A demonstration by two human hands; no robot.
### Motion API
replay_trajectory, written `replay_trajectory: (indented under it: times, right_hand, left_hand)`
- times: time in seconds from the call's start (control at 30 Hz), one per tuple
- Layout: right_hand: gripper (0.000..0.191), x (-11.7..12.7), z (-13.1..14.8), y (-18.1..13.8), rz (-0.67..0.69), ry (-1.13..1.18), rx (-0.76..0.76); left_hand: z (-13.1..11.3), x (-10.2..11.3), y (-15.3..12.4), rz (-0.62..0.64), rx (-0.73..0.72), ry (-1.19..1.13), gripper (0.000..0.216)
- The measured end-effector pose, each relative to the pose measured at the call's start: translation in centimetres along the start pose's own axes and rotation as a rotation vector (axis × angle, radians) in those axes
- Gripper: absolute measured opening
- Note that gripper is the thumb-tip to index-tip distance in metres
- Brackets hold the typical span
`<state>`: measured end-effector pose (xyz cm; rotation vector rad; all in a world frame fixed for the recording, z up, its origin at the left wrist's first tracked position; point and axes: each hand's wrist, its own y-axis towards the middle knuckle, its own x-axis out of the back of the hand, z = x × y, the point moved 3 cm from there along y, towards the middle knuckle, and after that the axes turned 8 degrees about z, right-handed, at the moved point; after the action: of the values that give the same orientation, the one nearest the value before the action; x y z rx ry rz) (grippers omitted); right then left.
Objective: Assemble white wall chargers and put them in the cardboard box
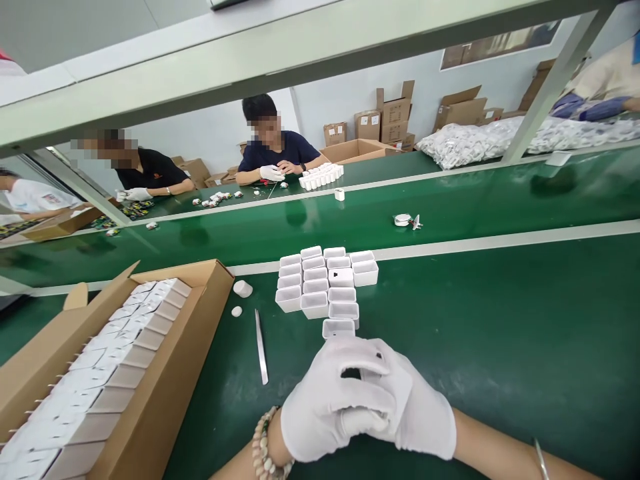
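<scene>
Both my hands wear white gloves and meet low in the middle of the view. My left hand [327, 403] and my right hand [417, 417] are closed together around a small white casing [367, 373] with a dark opening; little of it shows. Just beyond my fingers stands a cluster of several open white plastic casings [325, 283] on the green bench [500, 333]. Metal tweezers [261, 347] lie to the left of my hands. Two small white caps [243, 289] rest near them.
A long cardboard box [165, 400] packed with rows of white casings sits at my left. Beyond a white strip runs a green conveyor belt [475, 207] carrying a small white part [403, 219]. Two people work across the belt. Cardboard boxes and bagged white parts [480, 143] stand behind.
</scene>
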<state>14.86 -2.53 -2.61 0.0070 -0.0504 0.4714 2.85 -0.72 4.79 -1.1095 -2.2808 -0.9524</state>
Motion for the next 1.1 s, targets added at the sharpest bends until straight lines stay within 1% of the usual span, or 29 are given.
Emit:
replay_trajectory:
  times: [0.07, 0.1, 0.13, 0.2, 0.27, 0.33, 0.43, 0.53, 0.63, 0.7, 0.77, 0.87, 0.93, 1.0, 1.1]
  right_hand:
    - [0.022, -0.3, -0.5, 0.2, 0.005, -0.032, -0.002]
    - [0.02, -0.4, -0.7, 0.2, 0.004, -0.051, 0.0]
    - [0.021, -0.5, -0.7, 0.1, -0.002, -0.067, 0.001]
    - [0.035, -0.3, -0.4, -0.1, -0.034, -0.118, 0.016]
    - [0.048, 0.1, 0.4, -0.4, -0.066, -0.174, 0.036]
    - [0.051, 0.4, 1.1, -0.6, -0.094, -0.22, 0.052]
    - [0.048, 0.7, 1.5, -0.4, -0.118, -0.24, 0.056]
    - [0.044, 0.7, 1.1, -0.1, -0.11, -0.223, 0.055]
    - [0.045, 0.6, 0.5, 0.0, -0.124, -0.162, 0.047]
    - [0.044, 0.5, 0.2, 0.0, -0.13, -0.106, 0.037]
    - [0.042, 0.4, -0.2, 0.0, -0.104, -0.04, 0.022]
    - [0.034, 0.0, -0.9, 0.3, -0.057, 0.074, -0.023]
    - [0.029, -0.2, -1.3, 0.4, -0.05, 0.123, -0.048]
    - [0.031, -0.3, -1.3, 0.4, -0.066, 0.133, -0.054]
    - [0.038, -0.3, -1.1, 0.2, -0.095, 0.13, -0.07]
  left_hand:
    - [0.2, -0.3, -0.3, 0.016, -0.03, -0.022, 0.012]
    - [0.3, -0.3, -0.4, 0.0, -0.049, -0.025, 0.008]
    - [0.4, -0.3, -0.7, -0.027, -0.066, -0.017, 0.006]
    - [0.5, -0.2, -1.0, -0.077, -0.084, 0.024, 0.013]
    - [0.6, -0.1, -1.2, -0.095, -0.09, 0.083, 0.016]
    - [0.5, 0.0, -1.2, -0.104, -0.088, 0.169, 0.014]
    - [0.2, 0.2, -1.0, -0.116, -0.062, 0.301, 0.012]
    - [0.1, 0.2, -0.8, -0.039, -0.002, 0.353, 0.015]
    - [0.4, 0.3, -0.8, 0.056, 0.058, 0.318, 0.02]
    - [0.7, 0.3, -1.0, 0.093, 0.104, 0.283, 0.027]
    - [1.0, 0.3, -1.1, 0.113, 0.135, 0.271, 0.031]
    - [1.2, 0.2, -1.2, 0.139, 0.15, 0.269, 0.025]
    - [1.3, 0.2, -1.2, 0.148, 0.164, 0.256, 0.02]
    - [1.4, 0.2, -1.1, 0.151, 0.181, 0.233, 0.017]
    - [1.6, 0.1, -1.4, 0.154, 0.2, 0.182, 0.016]
